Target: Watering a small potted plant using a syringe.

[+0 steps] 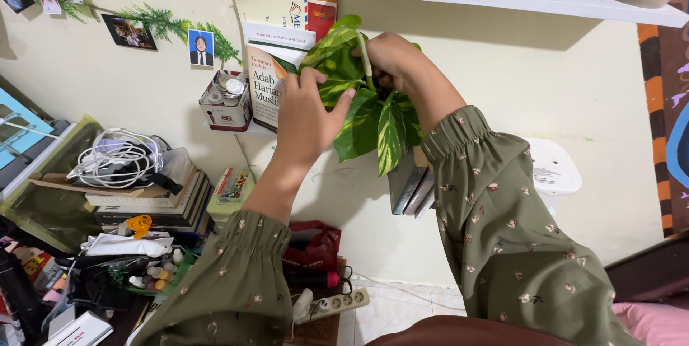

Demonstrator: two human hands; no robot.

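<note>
Reaching up toward a wall ledge, both hands work among the variegated green-and-yellow leaves of a potted plant (pixel 373 120), which stands against the cream wall just right of a row of upright books (pixel 276 66); its pot is hidden behind the leaves and forearms, so the container cannot be described. Left hand (pixel 308 113): palm turned to the foliage, fingers extended and pressed flat against a broad leaf, thumb tip resting on the leaf edge, so the hand steadies rather than encloses it. Right hand (pixel 391 59): fingers curled shut around a pale green stem (pixel 366 59) at the top of the plant, the stem passing upright between thumb and forefinger. Both arms wear olive sleeves with a small floral print and gathered cuffs. Left of the books, a small square tin (pixel 226 102) sits on the same ledge, open-topped and filled with round, pale, coin-like items. Below it lies a flat green case (pixel 233 188) with small coloured pieces showing through its lid. At lower left, a stack of dark books (pixel 154 206) carries a coil of white cable (pixel 115 159); in front of it a green basket (pixel 154 278) holds several little bottles with white and yellow caps. A red bag (pixel 312 249) stands on the floor against the wall, with a white power strip (pixel 337 304) lying just beside it. A white shelf (pixel 517 1) overhead bears a red box and a woven basket, contents not visible
</note>
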